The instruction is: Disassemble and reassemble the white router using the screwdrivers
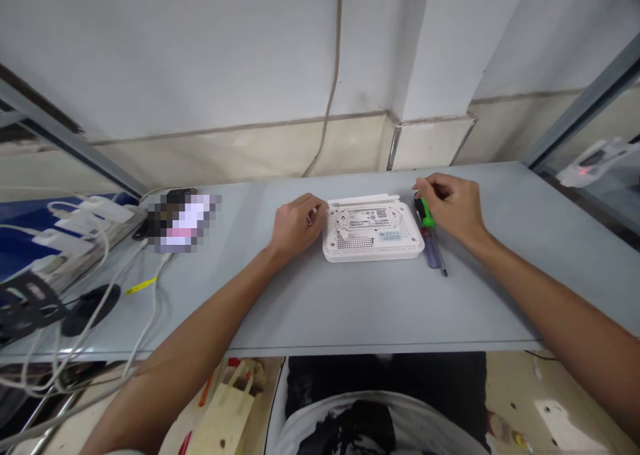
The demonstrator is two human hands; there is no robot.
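A white router (373,232) lies upside down on the grey table (350,301), its label and vent holes facing up. My left hand (295,225) rests at the router's left edge with fingers curled against it. My right hand (450,205) sits at the router's right side, fingers closed round the green and black handle of a screwdriver (427,215). The screwdriver's shaft runs along the table toward me beside a blue-purple pen-like tool (433,255).
At the far left lie white chargers and cables (95,215), a black object (93,301) and a blurred item (183,221). A wall stands behind the table. Below the front edge a paper bag (225,415) stands on the floor.
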